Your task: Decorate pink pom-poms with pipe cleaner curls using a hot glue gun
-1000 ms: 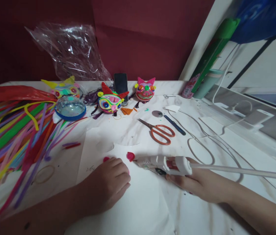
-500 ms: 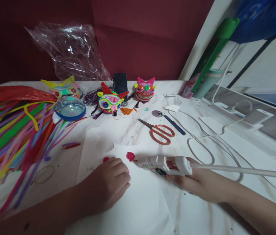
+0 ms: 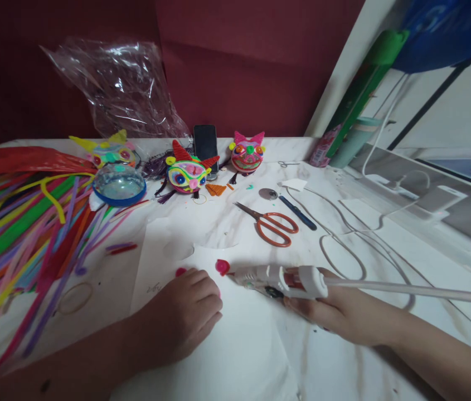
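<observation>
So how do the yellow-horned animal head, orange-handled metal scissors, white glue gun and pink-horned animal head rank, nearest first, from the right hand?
1. White glue gun: in the right hand.
2. Orange-handled metal scissors: beyond, slightly left.
3. Pink-horned animal head: farther back.
4. Yellow-horned animal head: back left.

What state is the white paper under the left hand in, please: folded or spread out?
Spread out: the white paper lies open on the table, its broad surface showing beyond the left hand.
</observation>
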A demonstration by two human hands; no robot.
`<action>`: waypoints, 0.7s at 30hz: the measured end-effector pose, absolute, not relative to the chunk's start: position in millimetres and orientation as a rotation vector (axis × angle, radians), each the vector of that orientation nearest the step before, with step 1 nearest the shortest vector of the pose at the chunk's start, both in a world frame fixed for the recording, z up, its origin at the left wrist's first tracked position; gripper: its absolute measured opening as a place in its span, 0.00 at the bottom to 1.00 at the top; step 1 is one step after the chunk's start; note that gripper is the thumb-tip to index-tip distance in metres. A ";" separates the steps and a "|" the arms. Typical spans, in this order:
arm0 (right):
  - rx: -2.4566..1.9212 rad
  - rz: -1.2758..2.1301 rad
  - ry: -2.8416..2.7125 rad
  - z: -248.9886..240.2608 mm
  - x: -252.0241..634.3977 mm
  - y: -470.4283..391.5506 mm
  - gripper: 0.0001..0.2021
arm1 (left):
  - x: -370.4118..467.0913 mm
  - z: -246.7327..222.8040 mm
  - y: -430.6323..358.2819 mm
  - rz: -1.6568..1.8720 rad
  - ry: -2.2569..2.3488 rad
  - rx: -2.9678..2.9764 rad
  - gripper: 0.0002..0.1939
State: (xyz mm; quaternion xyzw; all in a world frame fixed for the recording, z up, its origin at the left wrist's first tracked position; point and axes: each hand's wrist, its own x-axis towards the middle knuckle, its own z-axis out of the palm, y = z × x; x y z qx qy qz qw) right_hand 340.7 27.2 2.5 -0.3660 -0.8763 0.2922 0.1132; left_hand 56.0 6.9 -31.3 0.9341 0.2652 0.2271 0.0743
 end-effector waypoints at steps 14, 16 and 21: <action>-1.200 1.238 -2.175 -1.5 353.0 28.9 0.22 | 54.7 -32.8 6.3 0.657 0.805 2.803 0.09; -1.071 1.189 -2.154 -3.0 355.7 30.3 0.25 | 55.0 -32.7 6.8 0.666 0.795 2.813 0.09; -1.098 0.862 -2.101 -9.0 362.7 32.0 0.24 | 55.6 -31.5 7.6 0.674 0.789 2.822 0.09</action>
